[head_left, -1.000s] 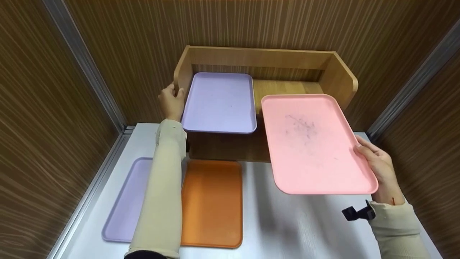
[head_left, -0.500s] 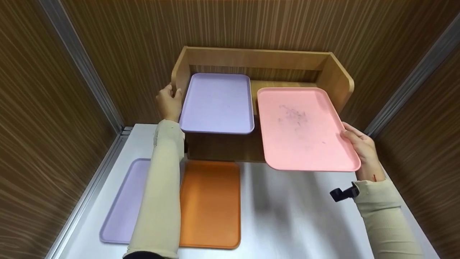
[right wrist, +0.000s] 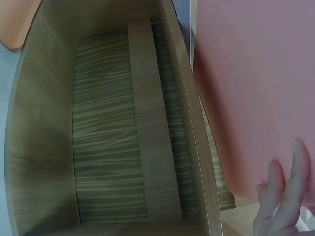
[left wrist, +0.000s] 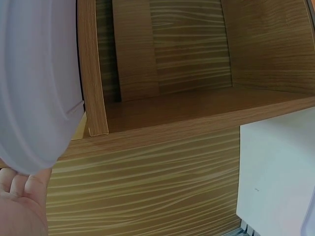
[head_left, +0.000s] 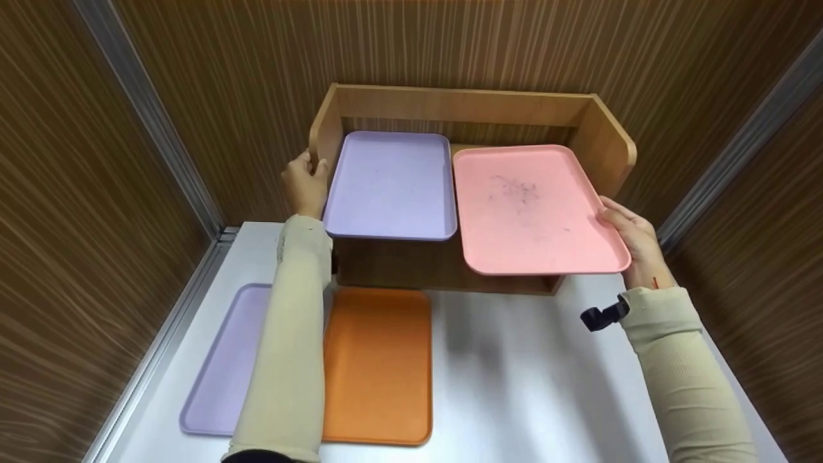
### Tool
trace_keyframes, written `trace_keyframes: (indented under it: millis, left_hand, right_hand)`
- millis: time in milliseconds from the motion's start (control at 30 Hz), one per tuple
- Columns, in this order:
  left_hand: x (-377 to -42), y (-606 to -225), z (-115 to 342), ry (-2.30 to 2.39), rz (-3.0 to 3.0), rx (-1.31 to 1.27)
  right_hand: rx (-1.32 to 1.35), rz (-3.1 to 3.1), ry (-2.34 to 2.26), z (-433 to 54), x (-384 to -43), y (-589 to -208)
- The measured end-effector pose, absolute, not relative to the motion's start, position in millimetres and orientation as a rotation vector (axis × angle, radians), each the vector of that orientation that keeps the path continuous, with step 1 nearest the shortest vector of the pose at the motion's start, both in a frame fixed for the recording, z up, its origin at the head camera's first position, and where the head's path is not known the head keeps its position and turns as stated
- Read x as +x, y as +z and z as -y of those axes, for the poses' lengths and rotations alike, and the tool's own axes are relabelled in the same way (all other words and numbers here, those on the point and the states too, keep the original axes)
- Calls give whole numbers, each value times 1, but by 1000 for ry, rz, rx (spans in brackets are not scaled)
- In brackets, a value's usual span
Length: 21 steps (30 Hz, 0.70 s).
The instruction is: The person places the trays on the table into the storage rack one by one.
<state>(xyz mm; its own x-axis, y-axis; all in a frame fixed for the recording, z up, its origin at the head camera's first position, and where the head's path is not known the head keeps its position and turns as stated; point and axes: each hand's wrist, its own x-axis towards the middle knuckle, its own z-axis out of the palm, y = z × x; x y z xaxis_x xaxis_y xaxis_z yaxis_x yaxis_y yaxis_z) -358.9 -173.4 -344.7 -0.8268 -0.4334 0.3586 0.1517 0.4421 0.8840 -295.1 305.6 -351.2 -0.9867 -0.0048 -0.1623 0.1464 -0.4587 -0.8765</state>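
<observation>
In the head view my left hand (head_left: 306, 186) grips the left side panel of the wooden shelf (head_left: 463, 103), thumb on the inner side. Beside that thumb a lilac tray (head_left: 392, 186) lies on the left of the top board, its front edge jutting out. My right hand (head_left: 633, 241) holds a scuffed pink tray (head_left: 540, 212) by its right edge, thumb on top. This tray is tilted, its far end over the right of the top board. From the right wrist view, fingers (right wrist: 290, 191) spread under the pink tray's underside (right wrist: 266, 88).
On the white table (head_left: 514, 373) lie an orange tray (head_left: 379, 366) and a second lilac tray (head_left: 225, 360), partly hidden by my left sleeve. The shelf's lower compartment (left wrist: 172, 64) opens toward me. Wood-grain panels (head_left: 77, 257) stand on both sides and behind.
The pink tray has moved forward and left in my right hand, over the shelf's top board and up beside the lilac tray. My left hand stays on the side panel.
</observation>
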Motion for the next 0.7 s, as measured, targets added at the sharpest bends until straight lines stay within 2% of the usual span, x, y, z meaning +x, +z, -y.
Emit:
trace_keyframes:
  millis: [700]
  left_hand:
    - [-362, -347, 171, -1361, 2145, 230]
  right_hand:
    - [271, -1471, -2629, -304, -328, -343]
